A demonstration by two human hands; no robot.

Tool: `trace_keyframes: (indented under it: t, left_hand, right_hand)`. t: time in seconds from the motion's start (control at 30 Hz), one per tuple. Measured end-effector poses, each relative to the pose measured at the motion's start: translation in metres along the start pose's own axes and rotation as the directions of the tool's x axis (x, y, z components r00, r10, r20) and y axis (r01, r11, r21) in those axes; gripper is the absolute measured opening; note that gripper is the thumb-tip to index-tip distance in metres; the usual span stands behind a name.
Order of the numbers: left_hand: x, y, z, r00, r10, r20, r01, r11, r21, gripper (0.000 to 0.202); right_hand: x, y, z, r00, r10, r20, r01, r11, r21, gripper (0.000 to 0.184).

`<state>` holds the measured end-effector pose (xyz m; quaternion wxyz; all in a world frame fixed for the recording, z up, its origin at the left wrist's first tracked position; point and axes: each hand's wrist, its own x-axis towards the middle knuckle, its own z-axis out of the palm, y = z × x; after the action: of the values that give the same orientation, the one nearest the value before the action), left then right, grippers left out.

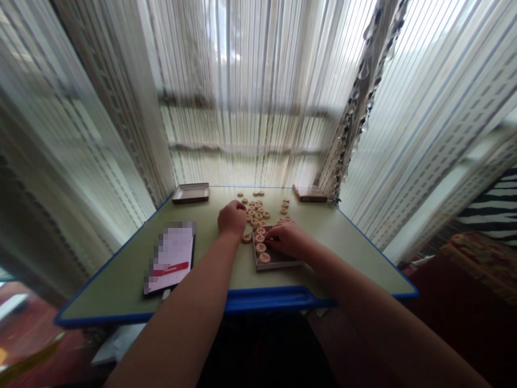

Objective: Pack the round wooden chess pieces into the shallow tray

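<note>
While R hand [285, 237] is in box [279, 265] | 4-pc row [261, 248] runs near-far

The round pieces [264, 258] look like smooth wood. The table top [351, 248] looks smooth, and its blue edge [270, 300] looks like slightly shiny plastic. The curtains [250, 126] look like thin, stringy cloth.

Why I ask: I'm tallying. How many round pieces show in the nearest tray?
4 in the tray, down its left side: farthest piece, second piece, third piece, nearest piece. The right hand may hide more.
</note>
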<state>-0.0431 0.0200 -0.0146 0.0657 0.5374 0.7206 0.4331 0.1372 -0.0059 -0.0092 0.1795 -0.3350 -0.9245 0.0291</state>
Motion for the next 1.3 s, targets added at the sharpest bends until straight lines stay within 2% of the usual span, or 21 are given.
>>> trace_keyframes:
  t: [0.23,0.37,0.57,1.0,1.13,1.3]
  left_hand:
    - [-0.002,0.001,-0.001,1.0,0.008,0.018,-0.008,1.0,0.021,0.022]
    - [-0.002,0.001,0.0,1.0,0.009,0.016,-0.009,1.0,0.023,0.023]
    - [-0.002,0.003,-0.001,1.0,0.018,0.004,-0.018,1.0,0.023,0.02]
    - [-0.003,0.003,0.0,0.999,0.025,0.021,-0.026,0.999,0.033,0.021]
    - [-0.002,0.002,0.001,1.0,0.017,0.016,-0.018,0.999,0.037,0.021]
    - [-0.001,0.0,0.002,1.0,0.019,0.019,-0.019,0.999,0.035,0.021]
  right_hand:
    - [0.001,-0.002,-0.007,0.998,0.064,0.028,-0.064,0.998,0.007,0.016]
    - [0.002,0.0,-0.007,0.99,0.138,-0.01,-0.138,0.99,-0.036,0.016]
    - [0.004,0.001,-0.004,0.997,0.073,0.023,-0.071,0.995,-0.067,0.025]
    - [0.006,-0.002,-0.007,0.996,0.078,0.049,-0.073,0.993,-0.096,0.026]
    - [0.005,-0.002,-0.007,0.997,0.073,0.032,-0.07,0.993,-0.092,0.024]
    - [0.003,-0.003,-0.012,0.994,0.087,-0.067,-0.091,0.994,-0.065,0.019]
